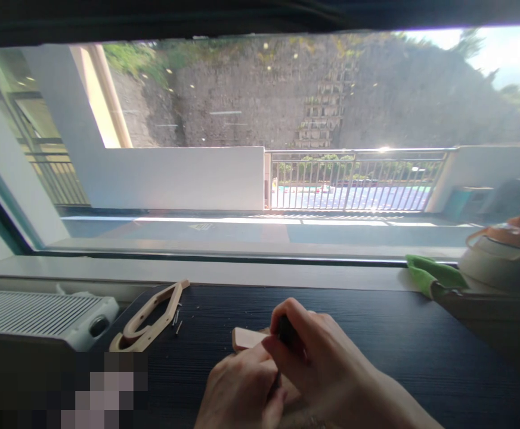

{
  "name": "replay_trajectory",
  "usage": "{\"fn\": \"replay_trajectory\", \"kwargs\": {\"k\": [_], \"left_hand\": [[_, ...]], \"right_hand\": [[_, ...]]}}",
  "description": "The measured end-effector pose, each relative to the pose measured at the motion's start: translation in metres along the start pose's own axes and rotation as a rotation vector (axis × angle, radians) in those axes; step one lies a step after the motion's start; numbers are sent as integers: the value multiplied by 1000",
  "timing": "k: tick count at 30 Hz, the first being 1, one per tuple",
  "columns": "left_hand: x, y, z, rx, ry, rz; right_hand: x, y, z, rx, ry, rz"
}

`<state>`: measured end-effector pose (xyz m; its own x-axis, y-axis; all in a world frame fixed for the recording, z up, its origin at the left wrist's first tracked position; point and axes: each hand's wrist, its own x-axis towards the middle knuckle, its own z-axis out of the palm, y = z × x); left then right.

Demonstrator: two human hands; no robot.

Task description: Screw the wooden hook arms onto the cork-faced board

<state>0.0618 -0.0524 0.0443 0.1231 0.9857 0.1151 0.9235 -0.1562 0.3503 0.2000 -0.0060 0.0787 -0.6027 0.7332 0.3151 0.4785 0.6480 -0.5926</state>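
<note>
Holding a wooden piece, visible end leftward, in curled left fingers and pinching a dark handle in right fingers. Cannot trace either long axis, partly covered.

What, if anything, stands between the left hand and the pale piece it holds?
Nothing visible: the left hand appears to grip the pale piece directly. The right hand, holding a dark object, partly blocks the view.
</note>
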Motion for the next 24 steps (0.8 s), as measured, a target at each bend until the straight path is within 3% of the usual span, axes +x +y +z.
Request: {"fn": "replay_trajectory", "kwargs": {"k": [6, 11, 16, 24], "left_hand": [[-1, 0, -3, -73, -15, 9], [-1, 0, -4, -94, -40, 7], [-1, 3, -5, -29, -61, 14], [-3, 4, -5, -16, -39, 7]], "right_hand": [[-6, -5, -11, 49, -52, -54], [-7, -14, -15, -87, -120, -117], [-12, -19, -14, -144, -73, -213], [-6, -19, -10, -141, -37, -181]]}}
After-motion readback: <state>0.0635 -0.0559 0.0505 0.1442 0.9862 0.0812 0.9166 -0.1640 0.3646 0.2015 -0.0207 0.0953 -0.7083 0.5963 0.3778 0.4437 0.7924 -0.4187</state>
